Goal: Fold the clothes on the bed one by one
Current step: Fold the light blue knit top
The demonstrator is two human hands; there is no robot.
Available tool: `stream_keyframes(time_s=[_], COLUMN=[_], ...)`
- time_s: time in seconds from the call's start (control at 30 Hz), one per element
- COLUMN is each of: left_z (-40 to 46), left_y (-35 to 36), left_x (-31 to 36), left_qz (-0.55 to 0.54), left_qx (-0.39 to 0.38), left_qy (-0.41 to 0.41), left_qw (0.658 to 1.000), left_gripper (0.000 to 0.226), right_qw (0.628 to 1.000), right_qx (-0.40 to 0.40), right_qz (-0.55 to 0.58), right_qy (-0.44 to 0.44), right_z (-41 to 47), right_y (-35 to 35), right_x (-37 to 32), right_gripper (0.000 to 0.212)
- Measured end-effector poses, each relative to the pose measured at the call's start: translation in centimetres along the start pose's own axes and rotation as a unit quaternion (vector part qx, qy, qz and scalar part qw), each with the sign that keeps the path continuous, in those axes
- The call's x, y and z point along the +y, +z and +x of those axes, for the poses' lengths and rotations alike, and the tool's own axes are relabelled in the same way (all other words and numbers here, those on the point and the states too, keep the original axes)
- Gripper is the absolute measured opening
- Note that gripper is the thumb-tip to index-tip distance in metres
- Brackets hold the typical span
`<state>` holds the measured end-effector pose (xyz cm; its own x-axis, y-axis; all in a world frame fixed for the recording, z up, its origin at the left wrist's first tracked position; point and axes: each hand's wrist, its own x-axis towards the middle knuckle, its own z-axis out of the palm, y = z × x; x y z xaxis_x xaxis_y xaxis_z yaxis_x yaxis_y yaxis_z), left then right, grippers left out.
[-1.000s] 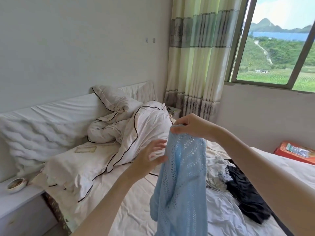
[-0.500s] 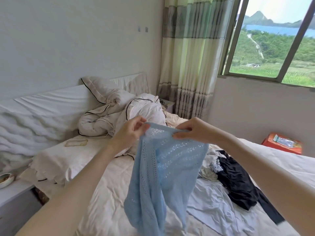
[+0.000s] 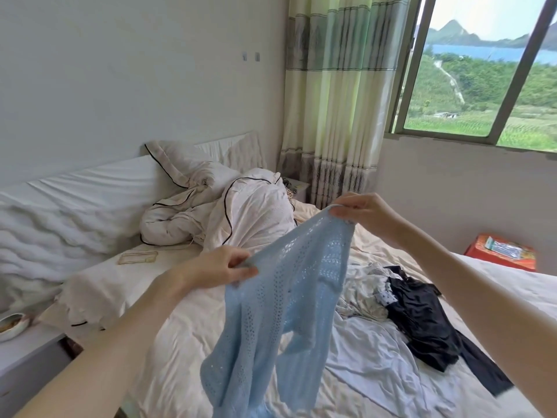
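Both hands pinch the blue knit top (image 3: 289, 285), left hand (image 3: 217, 267) & right hand (image 3: 358, 212); loose knit could stretch/snag w/ uneven pull.

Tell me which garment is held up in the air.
The light blue knit top: both hands pinch its upper edge. The black garment and white clothes lie on the bed.
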<state>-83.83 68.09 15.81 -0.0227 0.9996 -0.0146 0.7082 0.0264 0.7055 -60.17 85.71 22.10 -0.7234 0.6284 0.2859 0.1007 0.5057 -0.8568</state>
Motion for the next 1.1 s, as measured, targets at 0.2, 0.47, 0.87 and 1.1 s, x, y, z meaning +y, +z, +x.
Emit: stream_keyframes(time_s=[0.2, 0.47, 0.87, 1.1], left_z=[-1.8, -1.0, -1.3, -0.8], left_y=[0.0, -5.0, -3.3, -3.8], left_x=[-4.0, -3.1, -3.6, -3.2], left_qz=[0.321, 0.455, 0.409, 0.128], left_qx=[0.001, 0.112, 0.188, 0.327], left_qy=[-0.126, -0.208, -0.205, -0.211], left_qw=[0.939, 0.859, 0.869, 0.912], left_gripper=[0.029, 0.045, 0.030, 0.029], right_qw=[0.998, 0.928, 0.838, 0.775], right_qx=[0.040, -0.086, -0.005, 0.044], right_qz=[0.017, -0.361, -0.526, -0.630], right_qy=[0.035, -0.024, -0.145, 0.012], right_z=[0.1, -1.4, -2.5, -0.8], right_y=[-1.4, -1.9, -1.7, -0.9], right_x=[0.9, 2.3, 4.7, 4.2], right_gripper=[0.021, 0.029, 0.089, 0.029])
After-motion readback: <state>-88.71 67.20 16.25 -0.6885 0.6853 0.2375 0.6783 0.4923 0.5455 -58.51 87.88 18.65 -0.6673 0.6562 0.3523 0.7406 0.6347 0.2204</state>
